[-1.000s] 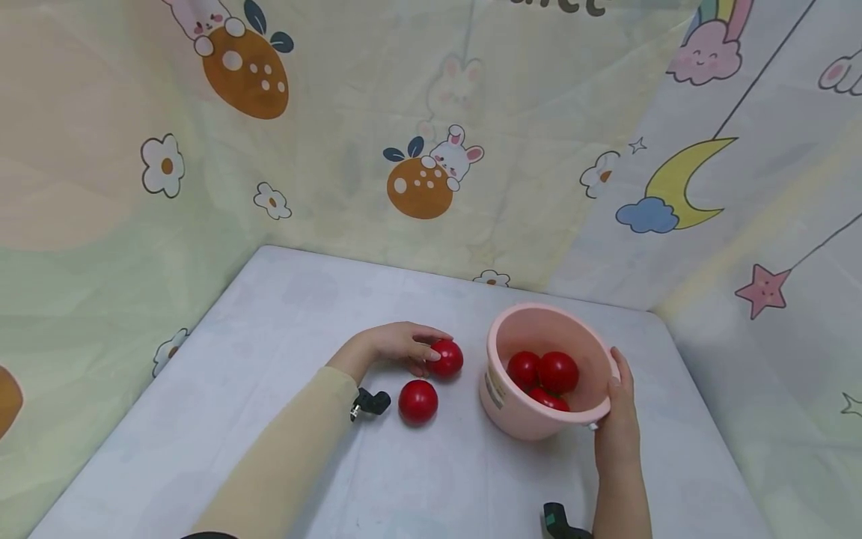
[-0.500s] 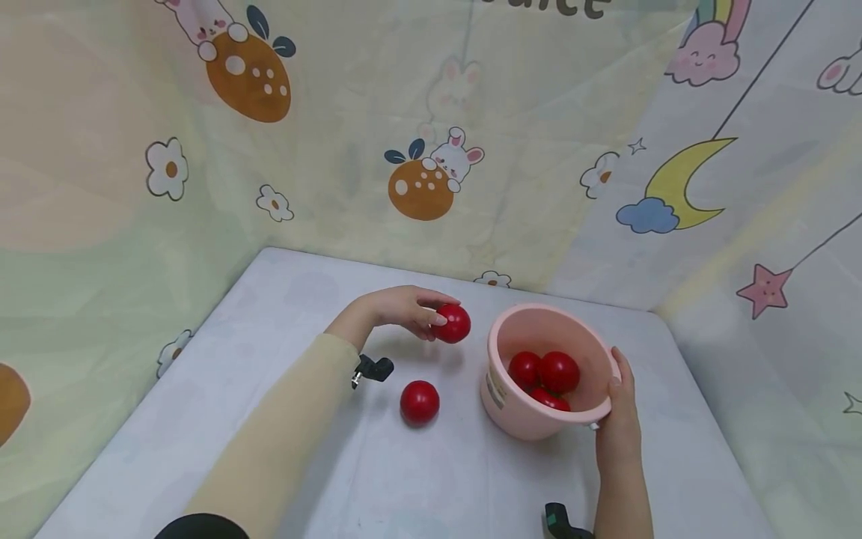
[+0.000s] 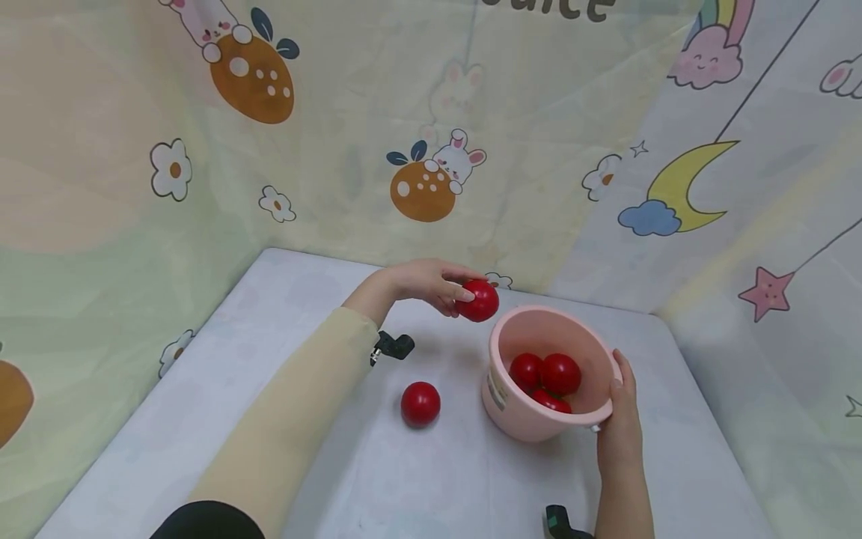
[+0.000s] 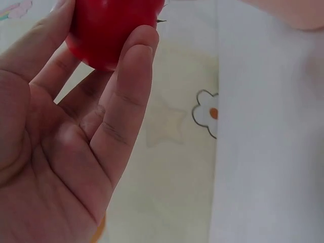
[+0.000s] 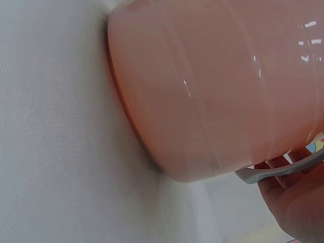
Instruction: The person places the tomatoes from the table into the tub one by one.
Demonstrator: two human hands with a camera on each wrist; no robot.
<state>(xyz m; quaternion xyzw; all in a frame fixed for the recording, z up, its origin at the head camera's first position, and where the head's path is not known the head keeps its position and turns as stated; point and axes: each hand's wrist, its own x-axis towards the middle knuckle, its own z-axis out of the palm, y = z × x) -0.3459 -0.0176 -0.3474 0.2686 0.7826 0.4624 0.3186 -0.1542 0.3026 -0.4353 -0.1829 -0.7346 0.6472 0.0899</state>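
Note:
My left hand (image 3: pixel 424 284) pinches a red tomato (image 3: pixel 480 302) between thumb and fingers, above the table and left of the bucket's far rim. In the left wrist view a small stem tip shows on this tomato (image 4: pixel 114 30). A pink bucket (image 3: pixel 515 410) stands on the table, with 3 tomatoes visible inside. My right hand (image 3: pixel 621 408) holds the bucket's right side at the rim. The right wrist view has its fingers by the grey handle (image 5: pixel 283 172), partly hidden. Another tomato (image 3: pixel 420 405) lies on the table, left of the bucket.
The white table (image 3: pixel 431 479) meets a cartoon-printed cloth wall (image 3: pixel 337 150) at its back, with more such cloth at both sides. Dark wrist camera mounts (image 3: pixel 396 346) sit on both arms. The left forearm crosses the table's left part.
My left hand has lifted the tomato off the table, moving it away from me and then rightward toward the bucket. The right hand and bucket have stayed in place.

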